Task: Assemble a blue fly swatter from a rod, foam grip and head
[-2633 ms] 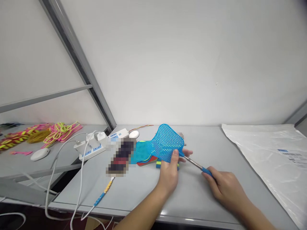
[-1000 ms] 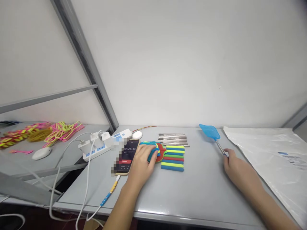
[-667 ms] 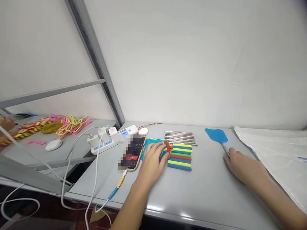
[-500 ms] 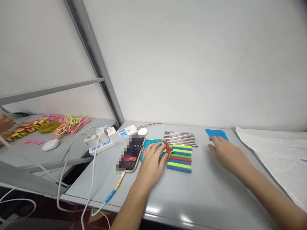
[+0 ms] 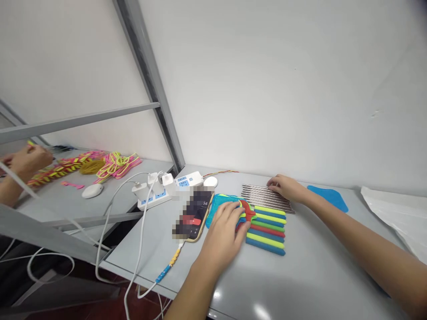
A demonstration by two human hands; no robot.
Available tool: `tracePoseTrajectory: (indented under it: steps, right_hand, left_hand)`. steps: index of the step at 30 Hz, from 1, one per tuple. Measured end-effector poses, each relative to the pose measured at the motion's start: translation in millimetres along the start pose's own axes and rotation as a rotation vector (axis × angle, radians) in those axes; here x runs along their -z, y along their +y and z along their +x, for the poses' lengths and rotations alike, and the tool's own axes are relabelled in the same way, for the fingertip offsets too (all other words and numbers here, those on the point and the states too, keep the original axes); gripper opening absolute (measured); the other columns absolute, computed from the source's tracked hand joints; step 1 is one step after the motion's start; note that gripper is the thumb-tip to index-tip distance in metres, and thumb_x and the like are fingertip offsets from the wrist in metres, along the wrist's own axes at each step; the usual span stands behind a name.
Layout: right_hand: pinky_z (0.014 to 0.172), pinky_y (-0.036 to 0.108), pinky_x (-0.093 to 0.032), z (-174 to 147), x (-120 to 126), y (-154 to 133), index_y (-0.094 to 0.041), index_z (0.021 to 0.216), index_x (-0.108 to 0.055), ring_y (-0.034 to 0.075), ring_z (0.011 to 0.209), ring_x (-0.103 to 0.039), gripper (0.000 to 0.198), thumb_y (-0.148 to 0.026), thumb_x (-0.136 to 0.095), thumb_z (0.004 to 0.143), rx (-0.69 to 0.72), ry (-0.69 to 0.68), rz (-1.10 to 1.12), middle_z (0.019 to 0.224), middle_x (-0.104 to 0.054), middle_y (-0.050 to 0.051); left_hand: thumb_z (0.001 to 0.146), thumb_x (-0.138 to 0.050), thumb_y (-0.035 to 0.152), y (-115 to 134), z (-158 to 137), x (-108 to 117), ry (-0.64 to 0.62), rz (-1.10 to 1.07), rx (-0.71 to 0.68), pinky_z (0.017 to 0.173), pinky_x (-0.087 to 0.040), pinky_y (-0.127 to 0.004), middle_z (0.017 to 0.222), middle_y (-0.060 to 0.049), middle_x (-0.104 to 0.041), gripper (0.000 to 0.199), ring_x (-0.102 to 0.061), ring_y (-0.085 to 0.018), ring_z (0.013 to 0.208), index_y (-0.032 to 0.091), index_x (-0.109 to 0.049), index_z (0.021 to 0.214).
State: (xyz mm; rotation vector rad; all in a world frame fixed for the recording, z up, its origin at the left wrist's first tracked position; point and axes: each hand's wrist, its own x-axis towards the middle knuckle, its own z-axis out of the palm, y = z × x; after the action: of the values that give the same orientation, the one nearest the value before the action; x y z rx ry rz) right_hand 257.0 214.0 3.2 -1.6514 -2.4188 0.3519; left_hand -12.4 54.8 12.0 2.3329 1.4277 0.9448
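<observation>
My left hand (image 5: 226, 231) rests at the front of a small pile, its fingers bent round a lime-and-blue piece (image 5: 243, 215). Under and beside that hand lie a dotted blue mat (image 5: 218, 206) and a red leaf-shaped piece (image 5: 247, 210). To the right of the pile, blue, lime, green and red sticks (image 5: 268, 232) lie side by side. Behind them is a row of thin shiny metal rods (image 5: 256, 194). My right hand (image 5: 285, 186) reaches over the row's back right part, fingertips pinched together at a rod; the exact grip is partly hidden.
Left of the pile is a phone (image 5: 195, 213) on a charging cable, near a power strip (image 5: 156, 195) with white plugs. A blue sheet (image 5: 328, 198) and white plastic sheeting (image 5: 387, 213) lie right. Beyond a metal frame, another person's hand (image 5: 31, 160) is near pink-yellow cords (image 5: 122, 165).
My right hand has moved left from the blue sheet to the metal rods. My left hand stays at the pile. The view has shifted left, and more of the other person's hand shows.
</observation>
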Motion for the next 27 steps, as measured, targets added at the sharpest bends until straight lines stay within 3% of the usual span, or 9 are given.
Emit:
tracePoseTrajectory:
  steps: [10, 13, 19, 24, 27]
  right_hand:
    - [0.064, 0.027, -0.040, 8, 2, -5, -0.020, 0.073, -0.062, 0.018, 0.073, -0.058, 0.020, -0.027, -0.047, 0.085, -0.017, -0.068, 0.058, 0.087, -0.066, 0.006]
    - [0.065, 0.028, -0.037, 6, 1, -8, -0.020, 0.070, -0.056, 0.017, 0.067, -0.054, 0.016, -0.021, -0.046, 0.083, -0.039, -0.029, 0.047, 0.079, -0.065, 0.005]
    - [0.063, 0.028, -0.036, -5, 9, -13, -0.021, 0.081, -0.051, 0.018, 0.069, -0.051, 0.012, -0.019, -0.040, 0.086, -0.066, 0.124, 0.078, 0.079, -0.061, 0.005]
    - [0.071, 0.030, -0.039, -46, 30, -32, -0.021, 0.097, -0.049, 0.021, 0.083, -0.053, 0.026, -0.036, -0.028, 0.096, -0.071, 0.306, 0.153, 0.095, -0.059, 0.008]
    - [0.064, 0.028, -0.039, -93, 37, -54, -0.023, 0.098, -0.051, 0.017, 0.070, -0.051, 0.032, -0.044, -0.027, 0.097, -0.058, 0.347, 0.280, 0.079, -0.056, 0.001]
  left_hand:
    - [0.093, -0.047, 0.032, 3, -2, 4, 0.004, -0.015, -0.017, 0.105, -0.038, -0.043, 0.131, -0.004, -0.054, 0.026, -0.039, -0.023, 0.127, 0.025, -0.055, 0.117]
    - [0.092, -0.049, 0.031, 4, -3, 4, 0.025, -0.014, -0.050, 0.103, -0.038, -0.044, 0.129, -0.004, -0.055, 0.023, -0.041, -0.024, 0.124, 0.025, -0.057, 0.112]
    - [0.090, -0.054, 0.031, 7, -4, 6, 0.058, 0.008, -0.101, 0.101, -0.039, -0.046, 0.123, -0.004, -0.058, 0.015, -0.043, -0.025, 0.119, 0.024, -0.062, 0.100]
    - [0.089, -0.054, 0.028, 9, -8, 8, 0.079, 0.024, -0.149, 0.099, -0.040, -0.046, 0.120, -0.005, -0.059, 0.012, -0.044, -0.025, 0.116, 0.024, -0.065, 0.094]
    - [0.088, -0.056, 0.027, 14, -10, 7, 0.058, 0.066, -0.204, 0.099, -0.039, -0.048, 0.124, -0.004, -0.057, 0.012, -0.042, -0.026, 0.118, 0.025, -0.067, 0.089]
